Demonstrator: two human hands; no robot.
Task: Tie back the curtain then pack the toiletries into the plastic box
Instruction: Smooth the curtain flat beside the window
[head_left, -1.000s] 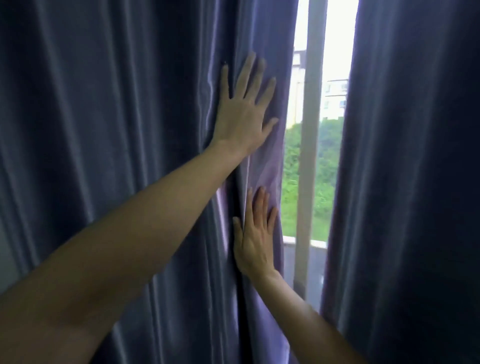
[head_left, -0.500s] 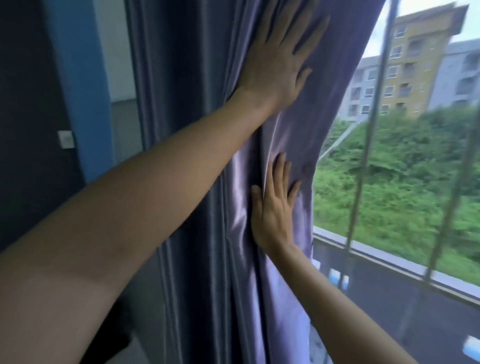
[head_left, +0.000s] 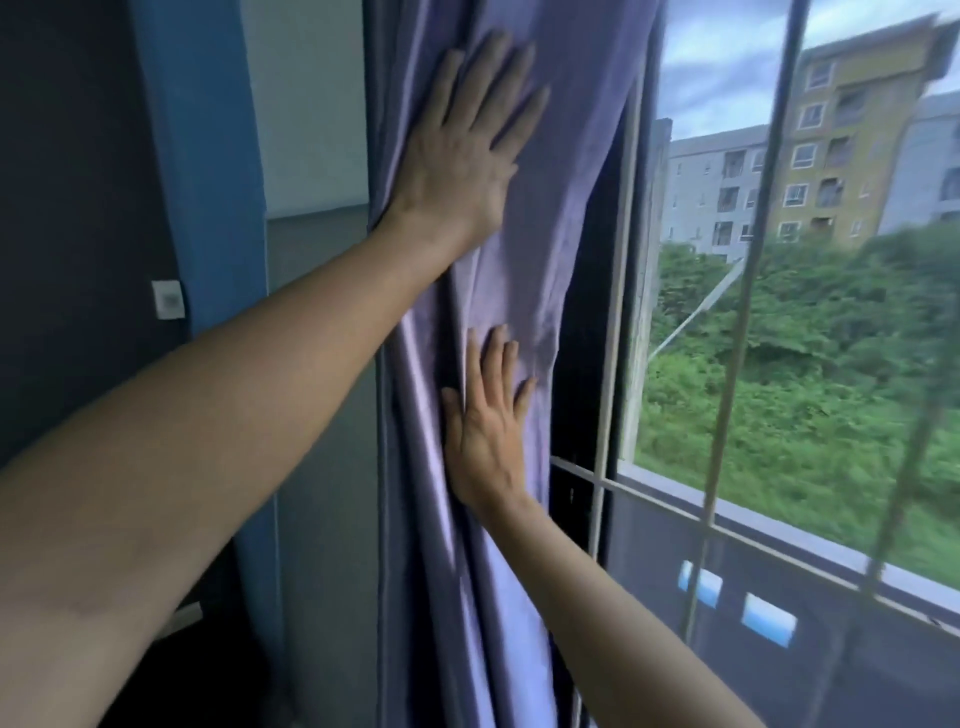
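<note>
At the far left stands a dark wall (head_left: 67, 208) carrying a small white switch plate (head_left: 169, 299), and just beside it a blue vertical strip (head_left: 202, 156) runs from top to bottom. Next comes a pale grey wall panel (head_left: 311, 104). The left forearm crosses all of these from the lower left corner, rising toward the curtain (head_left: 519, 291), a shiny lilac fabric gathered into narrow vertical folds against the left side of the window. The left hand (head_left: 462, 156) lies flat on the upper part of the curtain, its fingers (head_left: 511, 78) straight and spread, released rather than grasping, palm pressing the cloth. Lower down, the right hand (head_left: 485, 431) also presses flat on the folds, fingers straight and close together, holding nothing; its forearm enters from the bottom edge. Right of the curtain a dark gap shows, then the white window frame (head_left: 615, 260) and thin bars (head_left: 748, 312). Beyond the glass lie green bushes (head_left: 805, 364), a road with pale markings, and apartment buildings (head_left: 841, 145) under a cloudy sky.
</note>
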